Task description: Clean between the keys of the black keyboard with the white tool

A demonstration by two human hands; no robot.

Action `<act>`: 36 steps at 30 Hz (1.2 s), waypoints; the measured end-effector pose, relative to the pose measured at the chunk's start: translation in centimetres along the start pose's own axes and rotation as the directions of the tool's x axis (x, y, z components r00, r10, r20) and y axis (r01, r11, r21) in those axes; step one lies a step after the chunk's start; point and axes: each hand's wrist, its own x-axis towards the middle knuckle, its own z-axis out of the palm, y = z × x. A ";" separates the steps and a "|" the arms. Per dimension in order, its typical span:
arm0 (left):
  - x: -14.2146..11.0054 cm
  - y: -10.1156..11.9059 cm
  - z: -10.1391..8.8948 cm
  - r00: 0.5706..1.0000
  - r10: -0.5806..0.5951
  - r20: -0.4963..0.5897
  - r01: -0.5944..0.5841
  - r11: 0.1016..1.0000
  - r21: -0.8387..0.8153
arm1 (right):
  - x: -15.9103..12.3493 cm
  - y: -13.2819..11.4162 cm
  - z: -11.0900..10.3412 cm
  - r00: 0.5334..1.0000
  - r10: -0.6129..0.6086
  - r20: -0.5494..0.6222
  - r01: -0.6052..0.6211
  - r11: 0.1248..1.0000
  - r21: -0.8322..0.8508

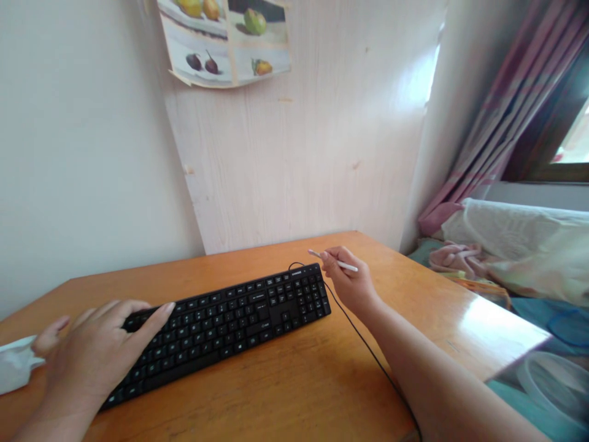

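A black computer keyboard (239,316) lies at a slant on the wooden desk, its right end farther from me. My left hand (94,350) grips its left end, thumb on the top face and fingers over the far edge. The little finger sticks out beside a white tissue (16,365). Between the fingers of my right hand (347,276) is a slim brush with a white handle (347,266), its thin darker tip pointing left. That hand is just beyond the keyboard's right end. The tip's bristles are too small to make out.
The keyboard's black cable (359,334) runs from behind it, under my right forearm, to the near edge. The orange wooden desk (276,399) meets a pale board (294,172) with fruit pictures (225,43). Right of the desk are cloths (529,245) and a clear plastic tub (552,380).
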 end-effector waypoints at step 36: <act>-0.6 0.7 -0.3 0.999 -0.012 -0.052 0.016 0.996 0.082 | -2.6 -2.6 0.9 0.824 -0.353 0.443 0.507 0.808 -0.300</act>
